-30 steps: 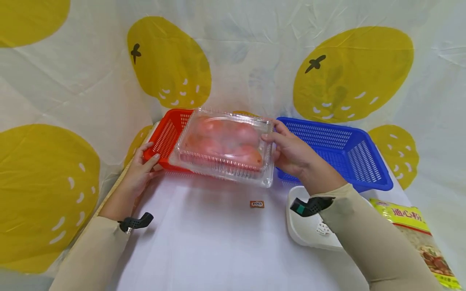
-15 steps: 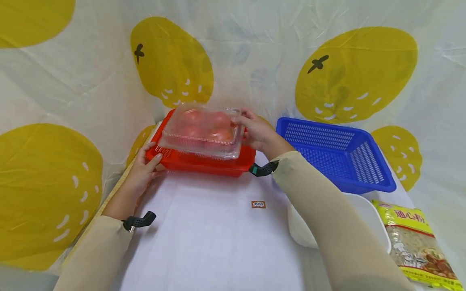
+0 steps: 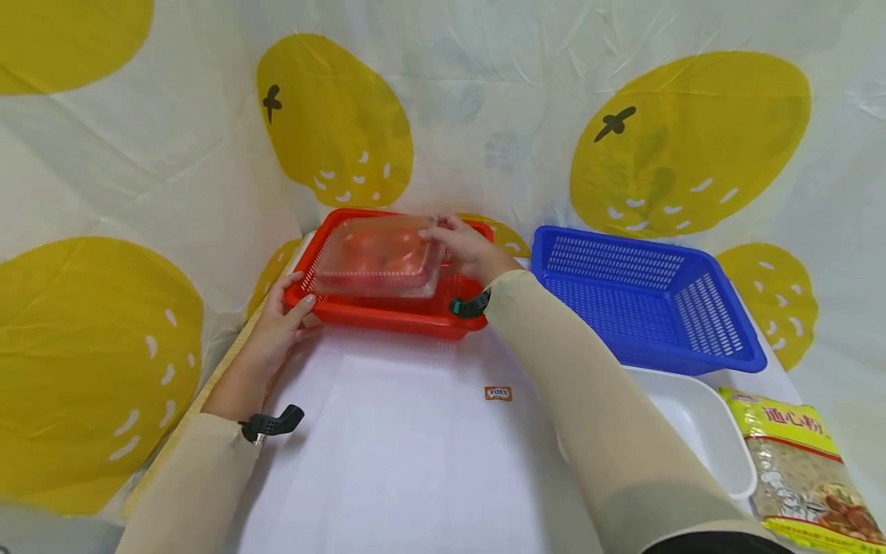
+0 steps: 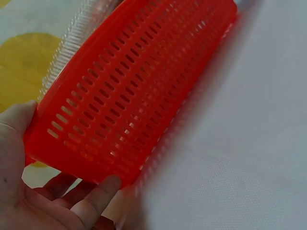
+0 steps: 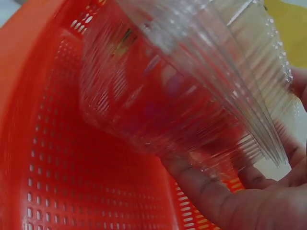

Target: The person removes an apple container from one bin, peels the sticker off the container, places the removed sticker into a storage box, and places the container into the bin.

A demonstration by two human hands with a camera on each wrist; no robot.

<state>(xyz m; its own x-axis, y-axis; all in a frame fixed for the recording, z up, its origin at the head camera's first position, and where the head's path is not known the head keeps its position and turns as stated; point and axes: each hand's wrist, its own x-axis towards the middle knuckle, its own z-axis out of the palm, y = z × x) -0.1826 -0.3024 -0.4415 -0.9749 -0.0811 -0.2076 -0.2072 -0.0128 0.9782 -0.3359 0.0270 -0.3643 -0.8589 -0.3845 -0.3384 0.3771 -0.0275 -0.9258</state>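
Red basket (image 3: 388,312), blue basket (image 3: 651,300), yellow-spotted white cloth (image 3: 484,115).

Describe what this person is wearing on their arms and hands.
Both arms are covered by long, close-fitting beige sleeves that end at the wrists. Each wrist carries a small black device on a band: the one on the left wrist is plain black, the one on the right wrist shows a teal-green patch. The left hand and right hand are bare: no gloves, and no rings or watch visible.
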